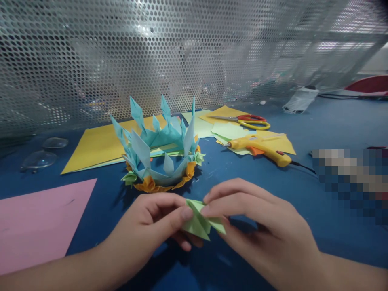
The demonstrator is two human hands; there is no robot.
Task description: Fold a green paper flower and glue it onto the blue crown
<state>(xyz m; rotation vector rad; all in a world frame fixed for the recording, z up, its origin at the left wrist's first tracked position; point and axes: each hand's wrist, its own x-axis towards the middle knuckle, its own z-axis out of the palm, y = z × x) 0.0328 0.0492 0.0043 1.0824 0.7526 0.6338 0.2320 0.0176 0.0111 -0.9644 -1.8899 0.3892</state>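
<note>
Left grip (153,218), right grip (268,222) pinching green paper (197,225) (any print on glue gun (269,152) unreadable).

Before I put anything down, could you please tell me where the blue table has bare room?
One bare patch lies between the glue gun and the right hand; another, between the scissors and the white object. It is crowded around the paper crown: yellow paper behind, green sheets at right, the left hand and a folded green piece in front.
</note>
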